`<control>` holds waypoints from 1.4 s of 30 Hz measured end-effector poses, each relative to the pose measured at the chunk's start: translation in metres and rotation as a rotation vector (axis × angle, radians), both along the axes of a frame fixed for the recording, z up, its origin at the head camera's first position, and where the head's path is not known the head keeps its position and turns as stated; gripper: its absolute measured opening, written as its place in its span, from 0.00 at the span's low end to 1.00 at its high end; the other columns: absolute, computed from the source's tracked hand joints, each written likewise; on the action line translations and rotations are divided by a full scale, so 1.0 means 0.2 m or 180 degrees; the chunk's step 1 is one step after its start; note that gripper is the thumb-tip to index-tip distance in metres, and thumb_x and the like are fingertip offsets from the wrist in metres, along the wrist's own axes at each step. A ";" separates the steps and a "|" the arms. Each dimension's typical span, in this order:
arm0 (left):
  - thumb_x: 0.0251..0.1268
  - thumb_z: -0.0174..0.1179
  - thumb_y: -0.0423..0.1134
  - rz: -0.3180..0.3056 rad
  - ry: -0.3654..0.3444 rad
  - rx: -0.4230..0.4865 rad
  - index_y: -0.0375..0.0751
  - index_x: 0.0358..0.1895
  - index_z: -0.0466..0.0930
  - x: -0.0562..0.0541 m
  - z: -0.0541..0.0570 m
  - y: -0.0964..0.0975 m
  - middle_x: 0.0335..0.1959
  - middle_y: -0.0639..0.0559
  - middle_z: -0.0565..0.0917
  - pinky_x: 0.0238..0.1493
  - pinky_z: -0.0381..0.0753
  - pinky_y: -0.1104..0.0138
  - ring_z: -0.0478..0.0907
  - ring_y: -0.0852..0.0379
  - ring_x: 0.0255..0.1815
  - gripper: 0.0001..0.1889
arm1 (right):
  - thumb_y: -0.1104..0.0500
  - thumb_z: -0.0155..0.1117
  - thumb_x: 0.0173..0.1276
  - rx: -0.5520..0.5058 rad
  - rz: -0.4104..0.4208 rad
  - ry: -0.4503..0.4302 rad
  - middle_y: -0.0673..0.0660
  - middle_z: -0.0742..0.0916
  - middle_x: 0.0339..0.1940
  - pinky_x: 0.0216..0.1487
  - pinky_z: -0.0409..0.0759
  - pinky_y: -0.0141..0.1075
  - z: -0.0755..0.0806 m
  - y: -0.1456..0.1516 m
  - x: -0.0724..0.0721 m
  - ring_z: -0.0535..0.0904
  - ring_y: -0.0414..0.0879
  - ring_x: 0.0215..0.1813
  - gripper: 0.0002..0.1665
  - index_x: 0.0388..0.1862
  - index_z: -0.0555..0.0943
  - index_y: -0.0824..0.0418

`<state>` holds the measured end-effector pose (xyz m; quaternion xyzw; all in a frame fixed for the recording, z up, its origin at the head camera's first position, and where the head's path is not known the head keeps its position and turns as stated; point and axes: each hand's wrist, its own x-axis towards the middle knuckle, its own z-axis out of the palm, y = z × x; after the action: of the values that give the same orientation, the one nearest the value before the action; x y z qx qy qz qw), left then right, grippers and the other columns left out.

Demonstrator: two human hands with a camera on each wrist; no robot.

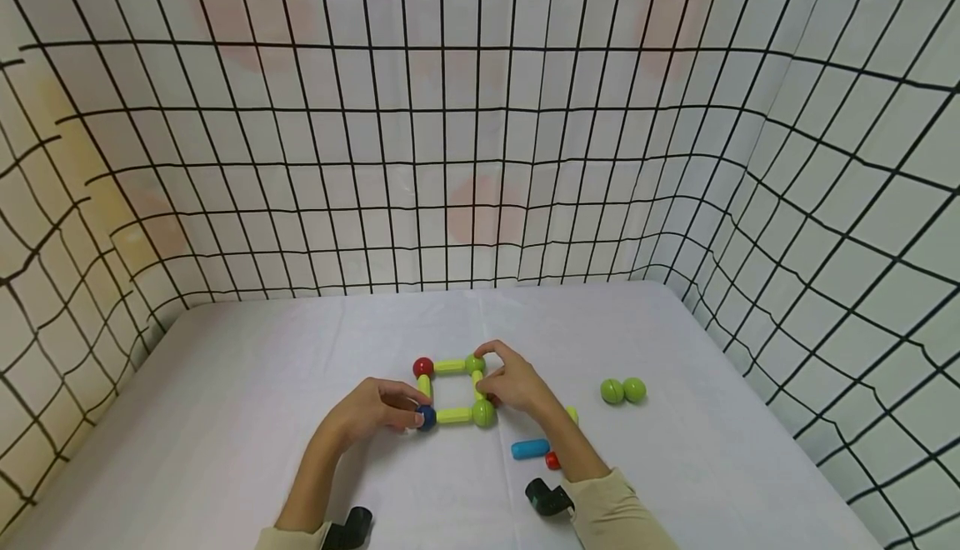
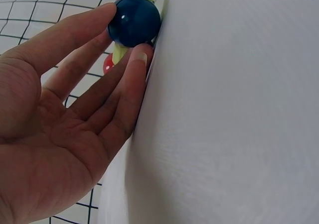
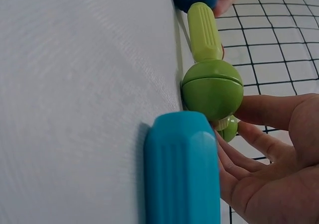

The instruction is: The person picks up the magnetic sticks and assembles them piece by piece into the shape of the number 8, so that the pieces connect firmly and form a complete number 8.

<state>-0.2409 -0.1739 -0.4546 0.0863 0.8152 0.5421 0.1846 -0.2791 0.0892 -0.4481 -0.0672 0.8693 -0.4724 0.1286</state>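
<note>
A square of balls and yellow-green sticks (image 1: 452, 416), like a magnetic building set, lies on the white-covered table. Its corners are a red ball (image 1: 423, 367), a blue ball (image 1: 427, 417), a far green ball (image 1: 475, 364) and a near green ball (image 1: 483, 412). My left hand (image 1: 378, 408) pinches the blue ball between thumb and fingers, as the left wrist view confirms (image 2: 133, 21). My right hand (image 1: 513, 382) holds the square's right side, index finger at the far green ball. In the right wrist view its thumb meets the near green ball (image 3: 213, 89).
Two loose green balls (image 1: 623, 391) sit side by side at the right. A blue stick (image 1: 530, 449) and a red piece (image 1: 553, 460) lie near my right forearm, which partly hides a yellow-green piece (image 1: 572, 414). Black netting (image 1: 442, 158) surrounds the table's back and sides.
</note>
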 end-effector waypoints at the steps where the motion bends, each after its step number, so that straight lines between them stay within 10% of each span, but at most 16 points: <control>1: 0.60 0.73 0.40 -0.0006 0.0004 0.0008 0.40 0.51 0.88 0.00 0.00 0.00 0.45 0.47 0.89 0.44 0.85 0.60 0.84 0.56 0.39 0.16 | 0.61 0.68 0.64 0.0004 0.0005 0.0000 0.54 0.85 0.28 0.35 0.76 0.36 0.00 0.00 0.00 0.79 0.45 0.29 0.28 0.63 0.75 0.50; 42: 0.59 0.73 0.42 0.0196 0.0106 -0.0090 0.44 0.51 0.89 0.00 -0.01 0.01 0.46 0.47 0.90 0.38 0.81 0.63 0.85 0.55 0.37 0.17 | 0.61 0.68 0.65 -0.0026 -0.0094 -0.0077 0.56 0.88 0.38 0.42 0.83 0.39 0.01 0.01 0.00 0.83 0.45 0.36 0.32 0.68 0.75 0.50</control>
<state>-0.2416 -0.1715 -0.4576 0.0676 0.8280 0.5345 0.1554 -0.2789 0.0903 -0.4465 -0.0492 0.8666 -0.4787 0.1319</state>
